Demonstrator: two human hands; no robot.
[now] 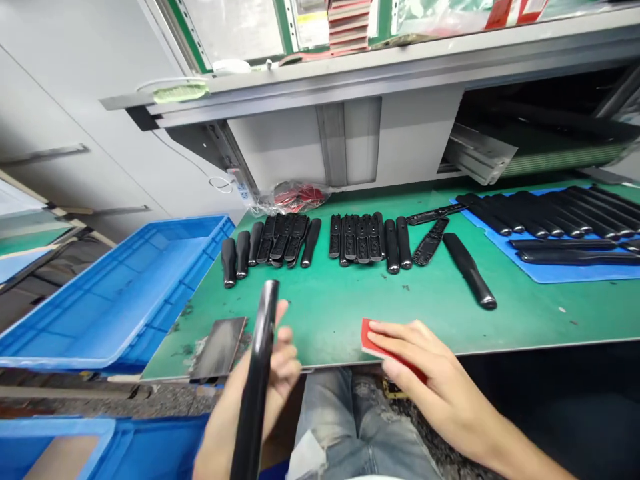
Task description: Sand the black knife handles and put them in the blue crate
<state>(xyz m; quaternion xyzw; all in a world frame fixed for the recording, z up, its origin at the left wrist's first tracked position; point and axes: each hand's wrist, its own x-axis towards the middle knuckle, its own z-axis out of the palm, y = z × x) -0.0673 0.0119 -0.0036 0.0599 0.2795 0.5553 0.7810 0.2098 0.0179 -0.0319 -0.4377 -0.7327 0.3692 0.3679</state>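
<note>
My left hand (277, 363) is closed around a long glossy black handle (257, 373) that stands nearly upright at the near edge of the green mat (340, 313). My right hand (425, 370) lies on a small red pad (373, 340) at the mat's front edge, fingers pressed over it. Further back on the mat lie two rows of black handle parts, one group on the left (273, 243) and one in the middle (367, 240). A single long black handle (470, 270) lies slanted to the right of them.
A blue crate (115, 293) stands left of the mat, another blue bin (55, 447) below it. A blue sheet (555, 270) at the right carries several long black pieces. A dark flat plate (220, 347) lies at the mat's front left corner. A grey shelf (380, 73) overhangs the back.
</note>
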